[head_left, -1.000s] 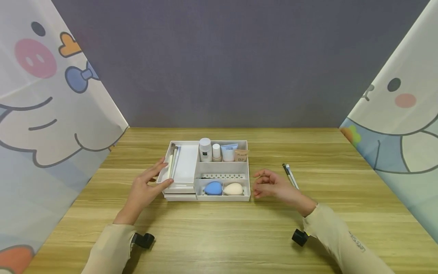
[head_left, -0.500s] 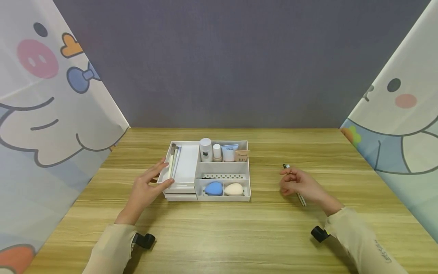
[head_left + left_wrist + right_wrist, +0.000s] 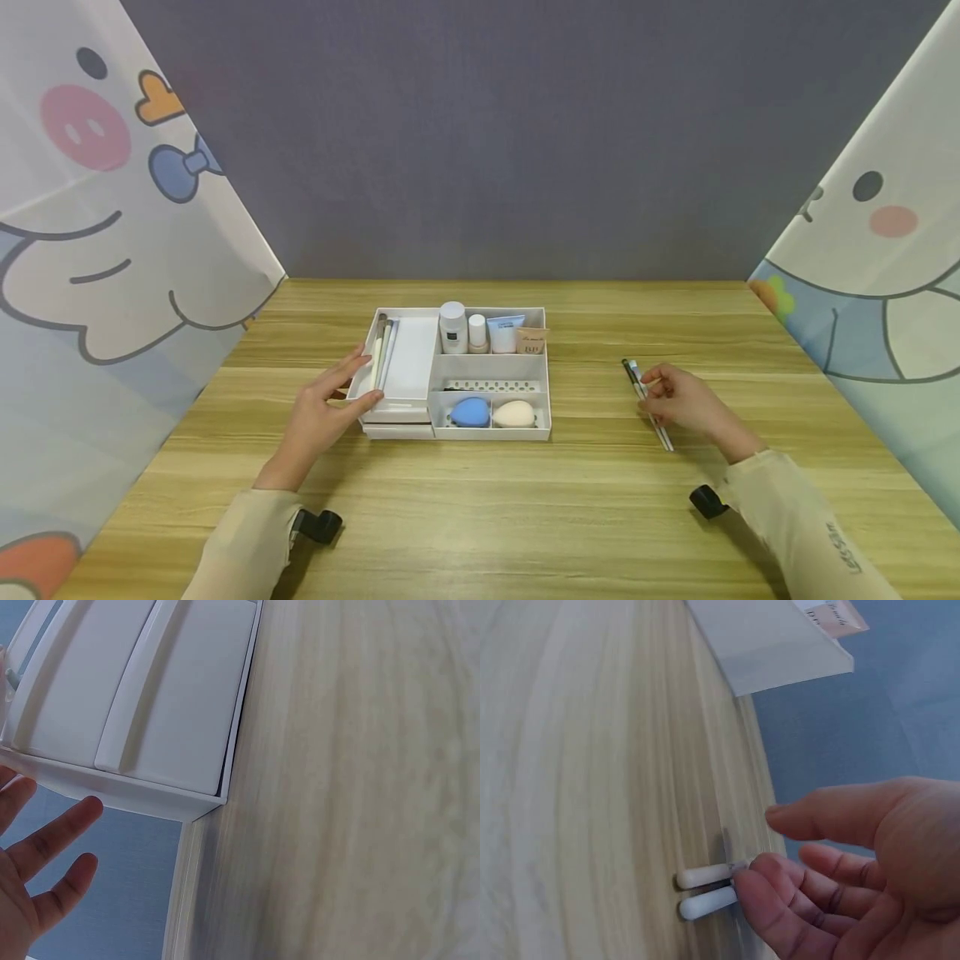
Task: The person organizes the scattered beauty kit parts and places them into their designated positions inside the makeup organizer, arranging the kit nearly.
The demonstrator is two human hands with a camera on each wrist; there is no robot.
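Observation:
Two slim makeup brushes [image 3: 663,437] lie side by side on the table at the right. My right hand [image 3: 693,408] is at their middle. In the right wrist view its bent fingers [image 3: 780,900] are beside the pale handle ends [image 3: 703,876], the thumb held apart; contact cannot be told. At the left, my left hand [image 3: 318,417] rests against the near left corner of a white organizer [image 3: 487,365], thumb on the front of its upper tray. Several brushes [image 3: 381,354] lie in that tray. In the left wrist view, the spread fingers [image 3: 64,829] are beside the drawers [image 3: 187,690].
The organizer's back row holds a white bottle [image 3: 453,329], a smaller bottle [image 3: 477,333], a blue-white tube [image 3: 506,333] and a beige packet [image 3: 532,340]. A blue sponge [image 3: 470,412] and a cream sponge [image 3: 514,414] occupy front compartments. A grey panel [image 3: 480,142] stands behind the table.
My right hand has moved right, from beside the organizer to the two brushes, then slightly further right, uncovering more of them. The left hand has stayed on the organizer.

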